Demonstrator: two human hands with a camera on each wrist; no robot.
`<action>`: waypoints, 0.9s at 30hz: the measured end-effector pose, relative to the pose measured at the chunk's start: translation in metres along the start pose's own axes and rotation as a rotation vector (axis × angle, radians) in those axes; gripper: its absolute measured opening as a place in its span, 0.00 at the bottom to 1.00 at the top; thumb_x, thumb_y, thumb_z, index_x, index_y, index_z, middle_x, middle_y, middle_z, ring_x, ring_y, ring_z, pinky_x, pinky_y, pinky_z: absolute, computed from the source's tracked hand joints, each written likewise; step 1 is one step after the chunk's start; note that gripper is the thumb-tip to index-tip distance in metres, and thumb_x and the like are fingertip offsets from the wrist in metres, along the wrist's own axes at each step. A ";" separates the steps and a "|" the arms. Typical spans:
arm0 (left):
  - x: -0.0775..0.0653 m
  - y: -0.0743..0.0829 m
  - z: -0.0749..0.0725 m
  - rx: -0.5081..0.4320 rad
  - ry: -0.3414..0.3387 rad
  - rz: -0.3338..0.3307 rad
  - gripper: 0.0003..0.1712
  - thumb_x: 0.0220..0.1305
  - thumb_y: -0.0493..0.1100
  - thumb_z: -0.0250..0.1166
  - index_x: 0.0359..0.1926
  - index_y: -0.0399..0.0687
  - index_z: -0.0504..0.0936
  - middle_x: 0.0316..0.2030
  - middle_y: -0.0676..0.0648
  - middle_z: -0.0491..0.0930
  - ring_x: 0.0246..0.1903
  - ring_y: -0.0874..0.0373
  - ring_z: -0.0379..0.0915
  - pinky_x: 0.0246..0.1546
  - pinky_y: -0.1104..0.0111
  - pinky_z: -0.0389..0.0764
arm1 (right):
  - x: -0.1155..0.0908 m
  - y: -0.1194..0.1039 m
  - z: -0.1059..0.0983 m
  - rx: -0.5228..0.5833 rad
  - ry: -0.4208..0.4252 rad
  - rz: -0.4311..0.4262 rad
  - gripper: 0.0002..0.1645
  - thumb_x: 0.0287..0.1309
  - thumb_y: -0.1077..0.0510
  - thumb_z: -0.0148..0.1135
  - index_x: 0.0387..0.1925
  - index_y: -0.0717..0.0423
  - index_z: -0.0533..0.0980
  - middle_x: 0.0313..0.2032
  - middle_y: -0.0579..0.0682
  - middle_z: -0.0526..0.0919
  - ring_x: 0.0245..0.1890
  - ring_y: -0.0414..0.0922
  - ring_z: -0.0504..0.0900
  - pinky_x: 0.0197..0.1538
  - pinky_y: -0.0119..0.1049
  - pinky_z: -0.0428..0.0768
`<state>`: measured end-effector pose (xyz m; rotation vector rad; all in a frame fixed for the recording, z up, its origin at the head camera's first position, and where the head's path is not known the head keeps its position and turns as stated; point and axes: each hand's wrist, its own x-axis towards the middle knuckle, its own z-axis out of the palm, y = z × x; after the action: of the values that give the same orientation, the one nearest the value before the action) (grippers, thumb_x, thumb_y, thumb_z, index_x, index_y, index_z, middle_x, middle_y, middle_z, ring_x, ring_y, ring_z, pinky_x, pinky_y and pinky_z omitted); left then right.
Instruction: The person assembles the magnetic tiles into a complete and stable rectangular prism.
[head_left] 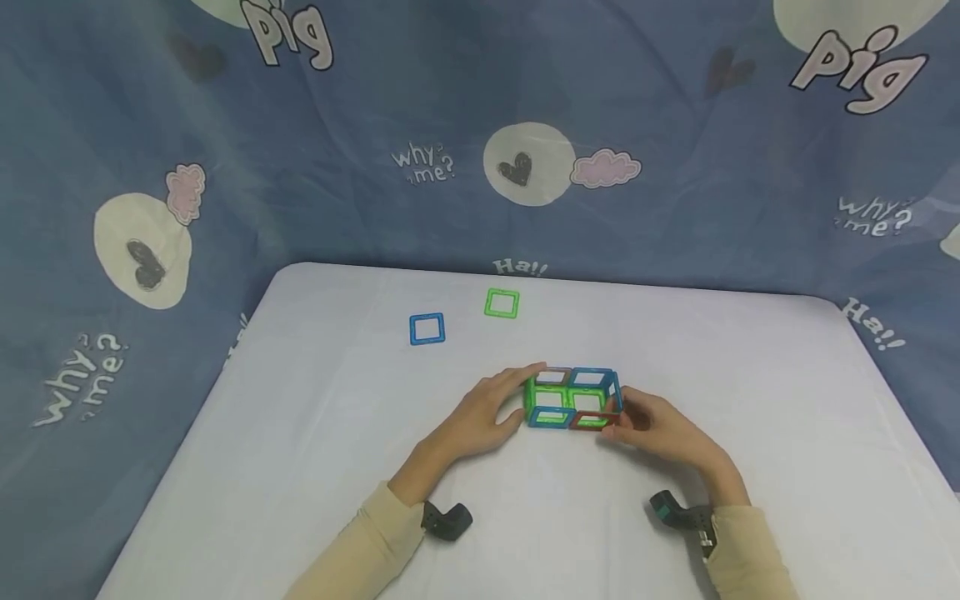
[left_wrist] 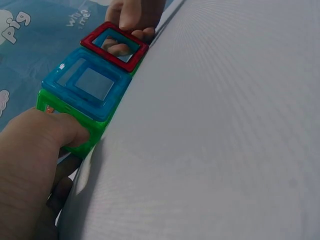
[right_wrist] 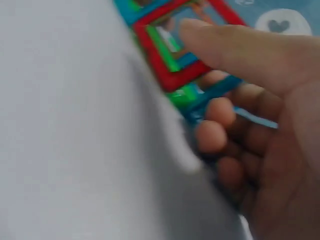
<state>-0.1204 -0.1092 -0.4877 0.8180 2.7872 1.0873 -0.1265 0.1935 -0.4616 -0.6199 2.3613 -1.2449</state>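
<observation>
An open-topped box of see-through magnetic tiles (head_left: 568, 400) sits on the white table, with green, blue and red frames. My left hand (head_left: 478, 418) grips its left end, index finger at the back corner and thumb at the front. In the left wrist view that thumb lies against the green end tile (left_wrist: 98, 127), beside a blue front tile (left_wrist: 66, 94). At the other end my right hand (head_left: 667, 427) holds the box. Its thumb overlaps the red front tile (right_wrist: 182, 78) in the right wrist view, and its other fingers curl by the blue end tile (head_left: 618, 390).
Behind the box, a loose blue square tile (head_left: 413, 331) and a loose green square tile (head_left: 502, 314) lie flat on the white table (head_left: 315, 417). A blue printed cloth (head_left: 360, 225) hangs along the table's far edge. Each wrist wears a dark camera mount.
</observation>
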 end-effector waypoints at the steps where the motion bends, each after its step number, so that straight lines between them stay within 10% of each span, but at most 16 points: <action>1: 0.001 0.000 0.000 0.003 0.001 0.003 0.42 0.65 0.43 0.57 0.71 0.79 0.46 0.68 0.59 0.62 0.67 0.58 0.60 0.64 0.54 0.67 | -0.001 0.000 0.002 -0.011 0.035 -0.005 0.18 0.53 0.47 0.68 0.43 0.47 0.74 0.29 0.44 0.71 0.33 0.36 0.70 0.32 0.27 0.71; 13: 0.000 0.000 0.002 -0.008 0.007 -0.020 0.45 0.63 0.37 0.56 0.71 0.80 0.47 0.68 0.59 0.62 0.68 0.58 0.59 0.65 0.54 0.66 | -0.004 0.011 0.027 -0.196 0.315 -0.099 0.15 0.52 0.47 0.68 0.31 0.44 0.69 0.23 0.40 0.68 0.30 0.37 0.71 0.31 0.28 0.68; 27: 0.001 0.002 0.000 -0.011 -0.002 -0.049 0.43 0.65 0.40 0.56 0.70 0.82 0.47 0.68 0.60 0.63 0.67 0.57 0.60 0.64 0.54 0.67 | -0.004 0.010 0.028 -0.287 0.329 -0.147 0.18 0.49 0.54 0.71 0.27 0.48 0.66 0.22 0.39 0.67 0.27 0.33 0.67 0.26 0.26 0.65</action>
<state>-0.1199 -0.1075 -0.4863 0.7458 2.7808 1.0929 -0.1102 0.1821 -0.4842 -0.7353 2.8466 -1.1496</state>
